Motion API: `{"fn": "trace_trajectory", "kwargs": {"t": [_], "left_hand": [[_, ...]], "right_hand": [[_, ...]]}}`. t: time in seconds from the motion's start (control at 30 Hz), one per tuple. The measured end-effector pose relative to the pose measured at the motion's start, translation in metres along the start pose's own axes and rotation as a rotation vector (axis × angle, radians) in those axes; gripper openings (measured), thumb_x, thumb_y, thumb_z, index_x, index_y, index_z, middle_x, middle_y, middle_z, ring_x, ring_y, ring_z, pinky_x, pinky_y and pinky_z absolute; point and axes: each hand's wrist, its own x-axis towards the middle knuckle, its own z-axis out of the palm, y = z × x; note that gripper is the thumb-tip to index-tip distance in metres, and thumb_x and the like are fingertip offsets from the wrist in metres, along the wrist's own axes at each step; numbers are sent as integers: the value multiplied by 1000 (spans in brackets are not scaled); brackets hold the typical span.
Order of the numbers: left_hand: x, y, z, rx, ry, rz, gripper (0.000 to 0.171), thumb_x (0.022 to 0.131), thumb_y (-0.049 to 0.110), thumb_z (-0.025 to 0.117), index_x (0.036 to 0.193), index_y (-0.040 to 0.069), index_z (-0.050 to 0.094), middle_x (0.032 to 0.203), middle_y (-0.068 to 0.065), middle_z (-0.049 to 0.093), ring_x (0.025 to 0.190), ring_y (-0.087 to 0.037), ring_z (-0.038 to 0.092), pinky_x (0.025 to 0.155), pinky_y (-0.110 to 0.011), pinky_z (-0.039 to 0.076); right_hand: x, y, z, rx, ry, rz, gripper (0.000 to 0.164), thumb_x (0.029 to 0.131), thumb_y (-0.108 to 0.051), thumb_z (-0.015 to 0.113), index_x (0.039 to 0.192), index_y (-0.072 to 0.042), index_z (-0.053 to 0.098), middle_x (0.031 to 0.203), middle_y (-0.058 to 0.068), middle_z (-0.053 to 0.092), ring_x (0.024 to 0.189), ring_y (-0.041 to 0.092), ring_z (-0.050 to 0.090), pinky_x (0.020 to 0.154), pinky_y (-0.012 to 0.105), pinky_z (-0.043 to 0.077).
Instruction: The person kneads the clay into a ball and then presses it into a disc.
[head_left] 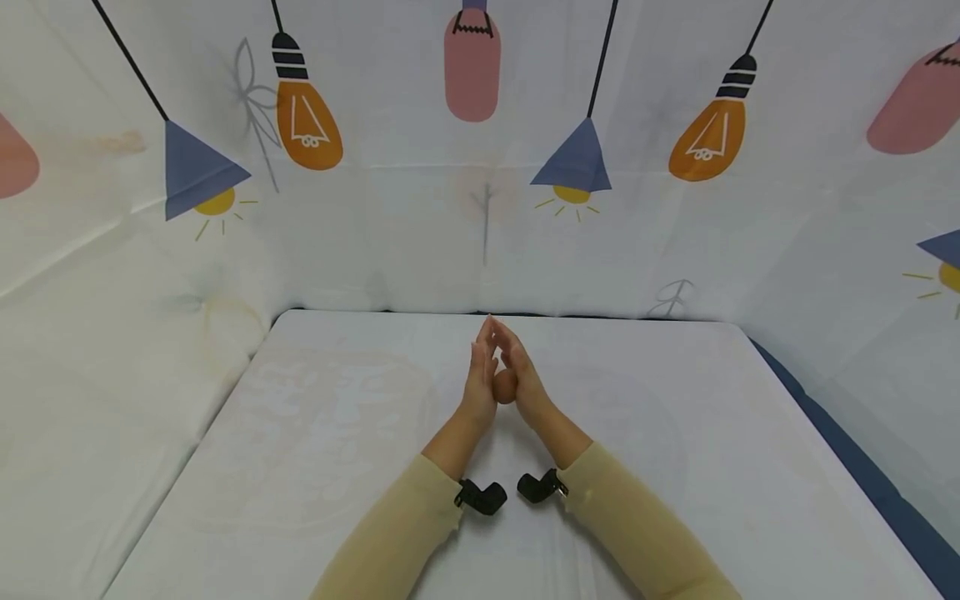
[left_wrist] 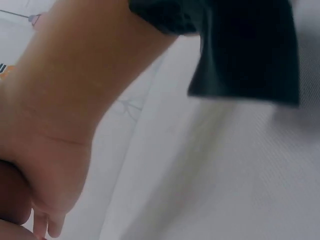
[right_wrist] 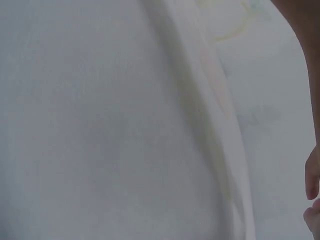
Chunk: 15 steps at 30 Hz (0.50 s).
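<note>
Between the heels of both palms sits a small reddish-brown ball [head_left: 505,387], partly covered by the hands. On its left side my left hand [head_left: 478,385] presses against it with extended fingers. My right hand [head_left: 529,390] mirrors this from the right, and the fingertips of the two hands meet above the ball, pointing away from me. The left wrist view catches part of the ball [left_wrist: 12,195] at its left edge, beside a palm and wrist. Only bits of a hand [right_wrist: 312,175] show at the right edge of the right wrist view.
Under the forearms lies a white-covered table [head_left: 337,433]. Behind it hangs a pale cloth [head_left: 420,233] printed with lamps and bulbs. A black wrist camera [head_left: 482,497] is on the left wrist, and another black camera [head_left: 538,487] on the right.
</note>
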Motion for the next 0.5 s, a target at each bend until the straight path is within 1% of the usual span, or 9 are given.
{"fn": "trace_trajectory", "kwargs": {"t": [0.07, 0.13, 0.23, 0.37, 0.5], "left_hand": [[0, -3, -1, 76, 29, -13, 96, 92, 82, 13, 162, 17, 6, 168, -5, 5, 153, -27, 6, 118, -60, 6], [1, -5, -1, 135, 51, -38, 95, 91, 83, 13, 162, 21, 6, 168, -5, 5, 152, -28, 7, 117, -61, 8], [3, -8, -2, 174, 70, -67, 95, 90, 84, 14, 162, 22, 7, 168, -6, 6, 152, -30, 7, 116, -63, 9], [6, -10, -5, 223, 61, -98, 96, 90, 83, 11, 162, 19, 10, 168, -8, 8, 152, -32, 8, 117, -63, 7], [9, -12, -7, 263, 26, -110, 83, 98, 72, 8, 162, 19, 12, 167, -8, 8, 152, -32, 7, 116, -64, 6]], "right_hand": [[-2, 2, 3, 7, 10, -8, 73, 105, -59, 22, 159, -9, 25, 163, 13, 25, 149, 35, 22, 119, 56, 12], [-4, 1, 7, 28, 21, -8, 80, 102, -66, 24, 158, -9, 26, 162, 15, 26, 147, 38, 24, 119, 57, 14], [-8, -2, 10, 54, 38, -2, 80, 103, -65, 23, 158, -7, 26, 162, 18, 26, 146, 42, 24, 118, 58, 14], [-10, -9, 10, 60, 55, -2, 73, 106, -58, 17, 158, -8, 27, 162, 16, 28, 148, 37, 24, 118, 57, 14], [-7, -20, 7, 86, 75, -9, 75, 105, -59, 14, 158, -7, 26, 161, 18, 29, 149, 33, 23, 119, 56, 13]]}}
